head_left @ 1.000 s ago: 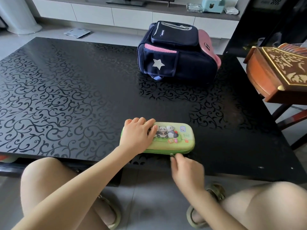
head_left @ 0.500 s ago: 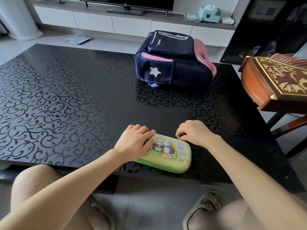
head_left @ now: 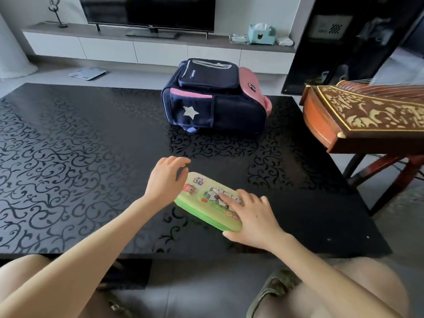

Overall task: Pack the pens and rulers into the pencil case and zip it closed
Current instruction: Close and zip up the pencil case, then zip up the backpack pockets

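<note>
A green pencil case (head_left: pixel 207 204) with panda pictures lies closed and slantwise on the black patterned table (head_left: pixel 91 145), near its front edge. My left hand (head_left: pixel 164 182) is at the case's far left end, its fingers curled round that corner; what they pinch is hidden. My right hand (head_left: pixel 252 219) rests on the near right end, with straight fingers pressing on the lid and the thumb along the near side. No pens or rulers are in sight.
A navy and pink backpack (head_left: pixel 213 99) lies at the back of the table. A wooden zither (head_left: pixel 367 115) on a stand juts in over the right edge. My knees are below the front edge. A TV cabinet (head_left: pixel 149 49) stands behind.
The case has turned so its right end is nearer me. My right hand moved from the far edge onto the lid's right end. My left hand shifted to the far left corner.
</note>
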Action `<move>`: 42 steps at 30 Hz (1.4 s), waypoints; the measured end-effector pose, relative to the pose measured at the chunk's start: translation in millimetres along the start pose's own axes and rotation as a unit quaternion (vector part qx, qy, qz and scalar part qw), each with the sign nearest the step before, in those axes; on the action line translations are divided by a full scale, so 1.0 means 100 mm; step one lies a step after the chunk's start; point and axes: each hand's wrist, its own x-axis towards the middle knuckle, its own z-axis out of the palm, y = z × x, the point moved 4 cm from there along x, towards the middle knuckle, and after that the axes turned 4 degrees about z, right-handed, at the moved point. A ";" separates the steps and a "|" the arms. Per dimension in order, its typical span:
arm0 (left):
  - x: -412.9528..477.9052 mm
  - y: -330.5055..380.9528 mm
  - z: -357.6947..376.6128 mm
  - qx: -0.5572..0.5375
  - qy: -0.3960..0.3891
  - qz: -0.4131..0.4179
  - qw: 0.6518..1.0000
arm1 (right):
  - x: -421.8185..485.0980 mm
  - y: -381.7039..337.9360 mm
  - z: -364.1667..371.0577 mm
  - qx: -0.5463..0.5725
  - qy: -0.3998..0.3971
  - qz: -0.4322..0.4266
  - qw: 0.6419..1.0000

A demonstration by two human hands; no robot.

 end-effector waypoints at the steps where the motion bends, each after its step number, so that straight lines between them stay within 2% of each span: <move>1: 0.05 0.04 0.00 0.012 0.001 0.011 1.000 | 0.00 0.22 0.01 -0.011 -0.005 0.039 0.999; 4: 0.24 0.20 0.12 0.066 -0.018 0.057 0.996 | 0.01 0.97 0.01 -0.035 -0.018 0.190 0.981; 7: 0.53 0.49 0.35 0.109 -0.052 0.116 0.986 | 0.09 1.56 -0.04 -0.048 -0.042 0.327 0.943; 10: 0.90 0.85 0.63 0.172 -0.080 0.170 0.967 | 0.21 1.82 -0.03 -0.059 -0.059 0.388 0.918; 16: 1.82 1.34 1.00 0.305 -0.049 0.236 0.921 | 0.33 1.84 0.01 -0.084 -0.070 0.385 0.916; 18: 2.13 1.39 1.06 0.350 -0.043 0.229 0.907 | 0.33 1.84 0.00 -0.107 -0.067 0.376 0.918; 21: 2.49 1.32 1.16 0.410 -0.093 0.178 0.890 | 0.36 1.87 0.00 -0.134 -0.067 0.368 0.918; 24: 2.60 1.16 1.24 0.380 -0.136 0.140 0.904 | 0.39 1.88 0.02 -0.132 -0.062 0.369 0.918; 29: 2.33 0.93 1.29 0.307 -0.155 0.157 0.926 | 0.35 1.87 0.06 -0.118 -0.055 0.376 0.918; 34: 2.30 0.86 1.10 0.347 -0.164 0.140 0.913 | 0.34 1.87 0.04 -0.117 -0.052 0.377 0.917; 37: 2.29 0.91 0.89 0.375 -0.148 0.149 0.903 | 0.34 1.86 0.02 -0.115 -0.050 0.380 0.916; 42: 1.64 0.38 0.43 0.232 -0.062 0.156 0.958 | 0.37 1.90 0.03 -0.105 -0.047 0.378 0.919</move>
